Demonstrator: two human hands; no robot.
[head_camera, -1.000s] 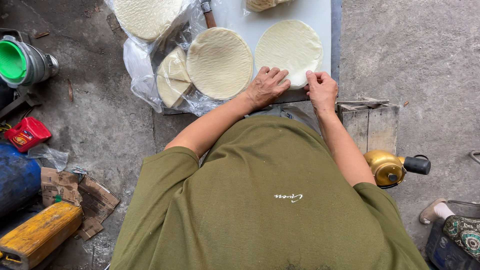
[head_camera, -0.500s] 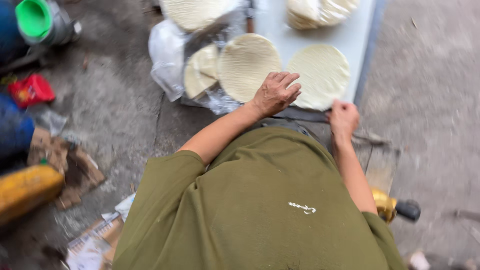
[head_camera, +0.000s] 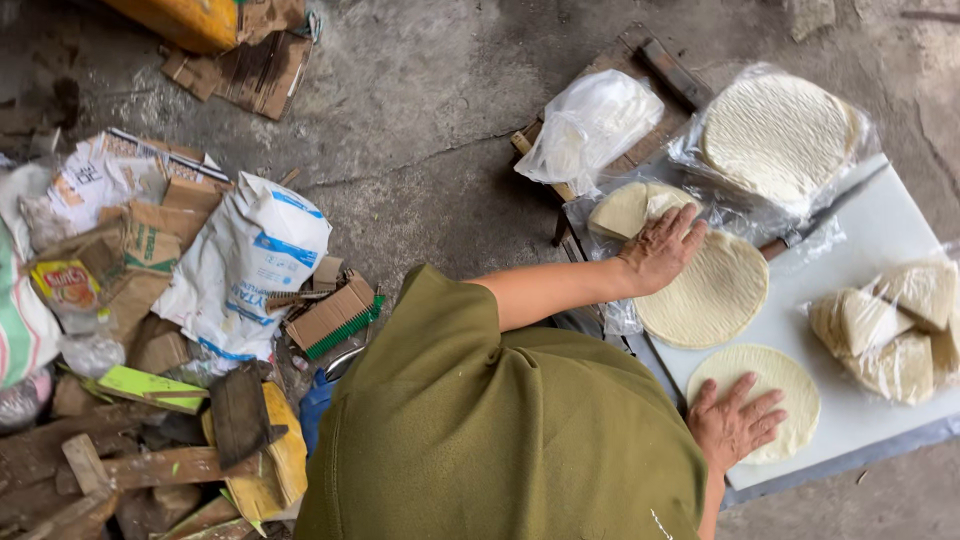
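Note:
My left hand (head_camera: 660, 245) lies flat, fingers apart, on the near edge of a round pale flatbread stack (head_camera: 715, 295) on a white cutting board (head_camera: 885, 235). My right hand (head_camera: 735, 422) rests flat with spread fingers on a single round flatbread (head_camera: 775, 385) closer to the board's near edge. Cut wedge pieces (head_camera: 622, 208) sit in clear plastic just beyond my left hand. A knife (head_camera: 822, 213) lies on the board behind the stack, its handle toward me. Neither hand grips anything.
A plastic-wrapped pile of rounds (head_camera: 780, 135) and a bag of wedges (head_camera: 890, 330) sit on the board. A white plastic bag (head_camera: 590, 125) lies on a wooden plank. Left on the concrete floor: a white sack (head_camera: 250, 260), cardboard, a green brush (head_camera: 335, 320), wood scraps.
The view has swung round and to the left, bringing the floor clutter into sight. My left hand slid onto the stack; my right hand now lies flat on the single round.

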